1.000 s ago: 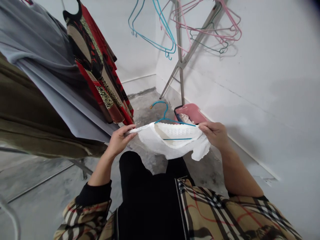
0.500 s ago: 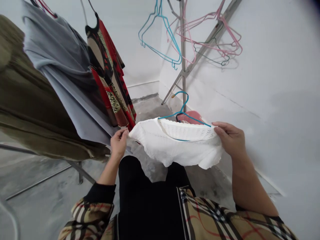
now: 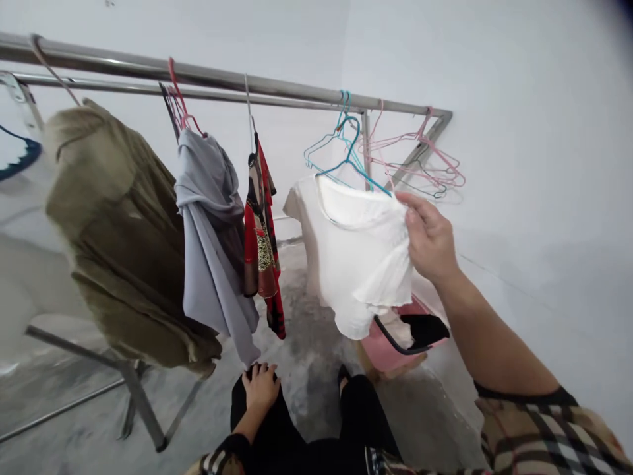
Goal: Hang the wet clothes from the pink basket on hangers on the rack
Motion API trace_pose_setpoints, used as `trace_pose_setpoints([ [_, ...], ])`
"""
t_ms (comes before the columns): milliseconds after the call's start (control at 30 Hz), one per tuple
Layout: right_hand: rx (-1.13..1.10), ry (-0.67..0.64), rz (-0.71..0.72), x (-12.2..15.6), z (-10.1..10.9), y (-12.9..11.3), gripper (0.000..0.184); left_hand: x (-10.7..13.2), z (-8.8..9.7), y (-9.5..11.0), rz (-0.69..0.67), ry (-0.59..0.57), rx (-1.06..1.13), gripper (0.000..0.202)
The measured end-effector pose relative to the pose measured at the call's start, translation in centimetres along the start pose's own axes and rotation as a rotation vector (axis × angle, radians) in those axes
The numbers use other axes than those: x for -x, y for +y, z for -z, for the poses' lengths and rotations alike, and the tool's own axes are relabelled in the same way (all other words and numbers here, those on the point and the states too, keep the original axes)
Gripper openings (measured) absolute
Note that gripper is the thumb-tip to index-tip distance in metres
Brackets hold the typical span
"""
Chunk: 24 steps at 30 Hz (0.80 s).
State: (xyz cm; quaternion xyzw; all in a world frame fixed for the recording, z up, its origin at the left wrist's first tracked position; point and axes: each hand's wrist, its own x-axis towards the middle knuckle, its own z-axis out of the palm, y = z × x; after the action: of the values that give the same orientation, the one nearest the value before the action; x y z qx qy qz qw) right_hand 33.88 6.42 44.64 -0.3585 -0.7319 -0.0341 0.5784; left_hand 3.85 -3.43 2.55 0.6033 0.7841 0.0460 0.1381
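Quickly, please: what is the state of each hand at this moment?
Left hand: open, resting on the black trousers, holding nothing.
Right hand: closed, holding the white knit top.

White walls (image 3: pixel 519 132), stained concrete floor (image 3: pixel 306 343), steel clothes rack (image 3: pixel 198 74)

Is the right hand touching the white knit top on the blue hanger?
Touching. The head view shows the right hand pinching the upper edge of the white knit top, with the fabric gathered in its grip.
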Motion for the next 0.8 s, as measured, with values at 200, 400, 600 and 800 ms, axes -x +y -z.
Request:
trace_pose_setpoints([
  [200, -0.021, -0.003, 0.286, -9.4, -6.6, 1.3, 0.049, -0.1, -0.6, -0.7, -0.05, 0.05, -0.08, 0.04],
  [400, -0.018, -0.067, 0.323, -16.7, -14.3, 3.6, 0.058, 0.0, -0.5, -0.7, -0.034, 0.04, -0.101, 0.041],
  [600, 0.02, -0.148, 0.18, -15.7, -18.1, 2.8, 0.058, -0.4, -0.8, -0.6, -0.041, 0.056, -0.083, 0.04],
  [800, 0.008, -0.038, 0.17, -7.2, -15.4, 2.7, 0.045, -0.5, -1.1, -0.7, -0.073, 0.112, -0.061, 0.037],
])
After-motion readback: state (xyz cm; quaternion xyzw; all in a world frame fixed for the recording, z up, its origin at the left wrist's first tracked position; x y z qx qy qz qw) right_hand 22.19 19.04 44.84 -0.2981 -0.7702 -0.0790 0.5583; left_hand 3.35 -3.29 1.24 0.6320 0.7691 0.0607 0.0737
